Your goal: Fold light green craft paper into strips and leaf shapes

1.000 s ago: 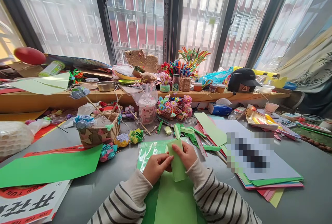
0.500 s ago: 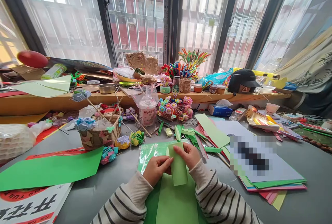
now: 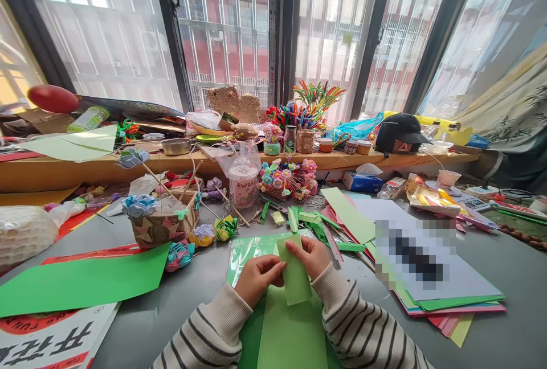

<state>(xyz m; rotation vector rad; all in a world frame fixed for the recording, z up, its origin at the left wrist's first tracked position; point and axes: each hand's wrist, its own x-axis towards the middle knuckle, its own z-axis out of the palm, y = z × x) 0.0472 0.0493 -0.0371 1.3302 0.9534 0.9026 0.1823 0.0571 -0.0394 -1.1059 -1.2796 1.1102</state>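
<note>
A light green paper strip [image 3: 296, 278] is held up between my two hands. My right hand [image 3: 314, 255] pinches its upper right part, thumb on the front. My left hand [image 3: 257, 279] is closed on the strip's left edge, with thumb and forefinger together. Below the strip lies a larger light green sheet [image 3: 290, 337], on top of darker green paper [image 3: 252, 337]. A clear plastic sleeve [image 3: 243, 252] is just behind my left hand. Folded green paper pieces [image 3: 314, 220] lie beyond my right hand.
A stack of coloured paper [image 3: 448, 278] lies to the right. On the left are a green sheet [image 3: 89, 278], a basket [image 3: 160, 226] and paper flowers [image 3: 180, 254]. A lidded cup [image 3: 243, 184] stands behind. The wooden ledge [image 3: 213, 167] holds craft supplies and a black cap [image 3: 399, 132].
The strip's lower end has turned slightly to the right. Both hands keep their hold in almost the same place.
</note>
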